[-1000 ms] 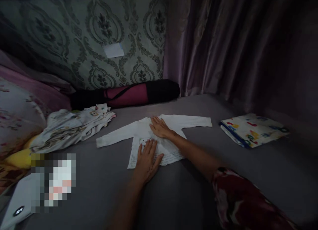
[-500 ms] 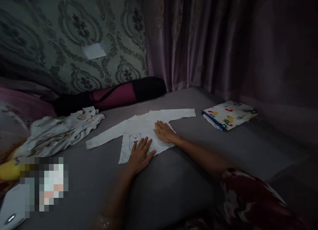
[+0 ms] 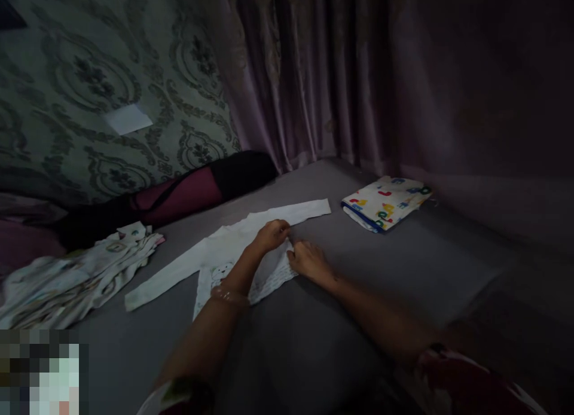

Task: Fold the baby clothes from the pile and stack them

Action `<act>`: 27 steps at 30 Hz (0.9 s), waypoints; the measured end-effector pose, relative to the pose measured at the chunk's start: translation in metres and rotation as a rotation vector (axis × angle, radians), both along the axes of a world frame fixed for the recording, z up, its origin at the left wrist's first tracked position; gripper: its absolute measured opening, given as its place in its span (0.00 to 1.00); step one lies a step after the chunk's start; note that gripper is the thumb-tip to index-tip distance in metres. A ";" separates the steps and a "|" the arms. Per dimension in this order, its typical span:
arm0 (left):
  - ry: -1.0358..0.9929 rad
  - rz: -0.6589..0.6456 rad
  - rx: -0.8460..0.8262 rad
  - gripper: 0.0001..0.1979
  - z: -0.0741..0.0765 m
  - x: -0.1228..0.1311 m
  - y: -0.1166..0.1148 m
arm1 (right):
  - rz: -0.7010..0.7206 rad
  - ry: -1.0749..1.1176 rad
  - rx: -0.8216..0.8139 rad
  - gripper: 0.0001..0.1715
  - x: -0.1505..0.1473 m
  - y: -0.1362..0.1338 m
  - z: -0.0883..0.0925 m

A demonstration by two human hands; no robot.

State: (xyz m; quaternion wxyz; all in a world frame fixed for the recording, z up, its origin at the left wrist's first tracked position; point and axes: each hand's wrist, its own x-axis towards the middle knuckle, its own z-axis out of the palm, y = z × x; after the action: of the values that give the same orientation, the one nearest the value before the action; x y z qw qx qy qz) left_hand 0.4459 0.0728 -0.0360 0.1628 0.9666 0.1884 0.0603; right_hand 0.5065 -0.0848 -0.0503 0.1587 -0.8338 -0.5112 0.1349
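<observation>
So, it's pretty dim, but a white long-sleeved baby shirt [image 3: 226, 246] with a small bear print lies face up on a flat grey bed sheet [image 3: 134, 355], roughly in the middle of the bed, with both sleeves spread out to the sides. The left hand [image 3: 271, 235] sits at the top of the shirt, right where the far sleeve joins the body. Its fingers are curled in tight and seem to have a pinch of the white fabric. There's a thin bangle [image 3: 228, 295] on that wrist. The right hand [image 3: 309, 262] is just beside it, lower down at the side edge of the shirt, fingers bent down onto the cloth. Honestly, I can't tell if it's actually gripping or just pressing. The two hands are close together but not touching.

Off to the right, well apart from the shirt, there's a folded white cloth with colourful letter shapes [image 3: 384, 202]. On the left, a rumpled pile of pale printed clothes [image 3: 76, 276] sits near the other sleeve end. Behind it, a maroon and black rolled bag [image 3: 179, 194] lies along the patterned green-grey wallpaper [image 3: 81, 74], and purple curtains [image 3: 314, 74] hang at the back.
</observation>
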 end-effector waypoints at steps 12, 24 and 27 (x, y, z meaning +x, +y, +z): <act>0.001 0.158 -0.089 0.19 -0.021 0.163 -0.043 | 0.057 0.211 0.081 0.11 0.024 -0.022 0.001; -0.213 0.292 -0.181 0.14 -0.016 0.098 0.039 | -0.221 0.416 0.314 0.12 0.061 0.016 -0.030; -0.238 0.359 -0.157 0.14 -0.016 0.045 0.059 | -0.336 0.258 0.380 0.13 0.084 0.021 -0.029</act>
State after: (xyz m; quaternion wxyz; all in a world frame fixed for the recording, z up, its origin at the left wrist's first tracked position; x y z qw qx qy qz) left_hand 0.4913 0.1314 -0.0523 0.2451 0.8882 0.3407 0.1869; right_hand 0.5902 -0.0641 -0.0790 0.3958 -0.8383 -0.3575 0.1134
